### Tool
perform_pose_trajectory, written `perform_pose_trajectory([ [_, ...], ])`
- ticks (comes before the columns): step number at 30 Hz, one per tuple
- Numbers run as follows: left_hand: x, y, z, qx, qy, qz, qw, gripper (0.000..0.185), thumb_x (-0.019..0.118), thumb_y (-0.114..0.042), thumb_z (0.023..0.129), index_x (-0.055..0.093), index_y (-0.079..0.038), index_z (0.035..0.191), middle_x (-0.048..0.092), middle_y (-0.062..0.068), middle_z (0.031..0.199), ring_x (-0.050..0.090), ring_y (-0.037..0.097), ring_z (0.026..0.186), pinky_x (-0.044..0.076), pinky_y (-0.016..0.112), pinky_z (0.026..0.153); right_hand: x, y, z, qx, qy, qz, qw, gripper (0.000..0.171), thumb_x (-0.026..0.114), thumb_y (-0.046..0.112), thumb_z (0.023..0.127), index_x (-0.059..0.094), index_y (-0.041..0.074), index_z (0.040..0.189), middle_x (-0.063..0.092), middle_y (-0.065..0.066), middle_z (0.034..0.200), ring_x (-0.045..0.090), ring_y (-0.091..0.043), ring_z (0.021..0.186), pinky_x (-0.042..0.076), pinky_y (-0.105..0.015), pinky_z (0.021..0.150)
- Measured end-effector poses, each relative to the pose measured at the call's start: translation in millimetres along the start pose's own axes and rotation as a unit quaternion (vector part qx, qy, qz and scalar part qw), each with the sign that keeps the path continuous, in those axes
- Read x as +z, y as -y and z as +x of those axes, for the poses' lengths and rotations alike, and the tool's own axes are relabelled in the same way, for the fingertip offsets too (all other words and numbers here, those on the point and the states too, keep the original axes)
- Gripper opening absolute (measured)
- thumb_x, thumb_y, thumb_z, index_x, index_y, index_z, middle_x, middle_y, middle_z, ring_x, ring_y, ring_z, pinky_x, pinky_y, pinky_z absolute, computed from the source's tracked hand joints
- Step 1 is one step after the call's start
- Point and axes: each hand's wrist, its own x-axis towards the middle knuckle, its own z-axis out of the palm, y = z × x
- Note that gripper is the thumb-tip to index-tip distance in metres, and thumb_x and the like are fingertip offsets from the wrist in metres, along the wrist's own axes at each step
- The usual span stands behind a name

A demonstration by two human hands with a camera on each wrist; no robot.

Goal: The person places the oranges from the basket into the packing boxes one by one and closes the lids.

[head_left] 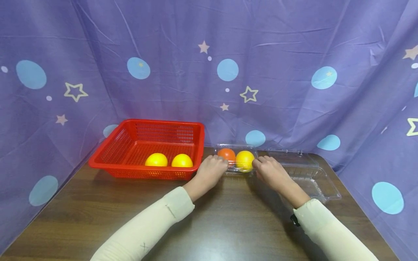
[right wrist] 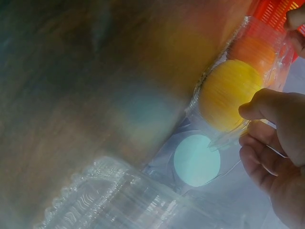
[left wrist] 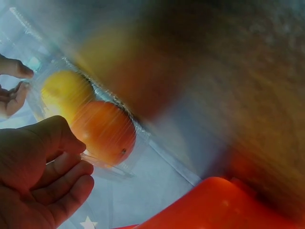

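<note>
A clear plastic clamshell box (head_left: 236, 170) stands near the table's back edge, holding an orange round fruit (head_left: 226, 155) and a yellow round fruit (head_left: 245, 160) side by side. My left hand (head_left: 213, 167) pinches the box's left end between thumb and fingers, beside the orange fruit. At the right end, by the yellow fruit, my right hand (head_left: 269, 170) pinches the plastic with its thumb and fingertips. In the left wrist view, clear plastic covers the orange fruit (left wrist: 105, 132), which has a small dark stem spot. Whether the lid is fully fastened I cannot tell.
A red perforated basket (head_left: 114, 168) sits to the left, with two yellow round fruits (head_left: 156, 160) inside. A second clear plastic box (head_left: 315, 183) lies open to the right, its lid (head_left: 290, 157) folded back. Behind the wooden table (head_left: 225, 217) hangs a purple curtain (head_left: 179, 72).
</note>
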Motion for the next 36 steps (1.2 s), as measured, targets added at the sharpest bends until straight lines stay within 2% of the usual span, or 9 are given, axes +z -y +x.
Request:
perform_pose_trajectory([
  [7,-3.3,0.0,0.3,0.0,0.022,-0.013,0.9997,0.014,0.079,-0.006,0.083,0.078,-0.013,0.095,0.071,0.003,0.079,0.064,0.021,0.071,0.052,0.03,0.062,1.1,-1.3,-0.7,-0.011,-0.011,0.002,1.0,0.022,0.075,-0.006,0.072,0.059,0.006,0.081,0.062,-0.006,0.078,0.056,-0.026,0.069,0.048,-0.039,0.061],
  [16,-4.7,1.5,1.1,-0.006,0.05,-0.036,0.9981,0.018,0.079,-0.006,0.084,0.076,-0.013,0.099,0.069,0.004,0.082,0.064,0.022,0.075,0.051,0.031,0.063,2.3,-4.4,-1.2,-0.009,0.001,0.023,1.0,0.023,0.073,-0.007,0.071,0.059,0.007,0.082,0.061,-0.005,0.078,0.054,-0.025,0.069,0.048,-0.04,0.064],
  [25,-4.1,1.3,0.8,-0.006,0.055,-0.034,0.9979,0.02,0.078,-0.006,0.084,0.074,-0.014,0.102,0.069,0.005,0.086,0.063,0.023,0.077,0.05,0.032,0.063,2.5,-5.9,-1.5,-0.017,0.003,0.02,1.0,0.025,0.077,-0.005,0.071,0.058,0.008,0.082,0.057,-0.003,0.077,0.053,-0.023,0.069,0.047,-0.038,0.064],
  [36,-5.7,0.8,1.3,-0.007,0.065,-0.039,0.9971,0.019,0.077,-0.006,0.084,0.073,-0.015,0.101,0.069,0.005,0.087,0.063,0.024,0.078,0.049,0.032,0.063,1.2,-5.1,-2.9,-0.01,0.022,0.023,0.999,0.026,0.08,-0.003,0.072,0.06,0.008,0.083,0.061,-0.002,0.078,0.057,-0.023,0.071,0.051,-0.037,0.066],
])
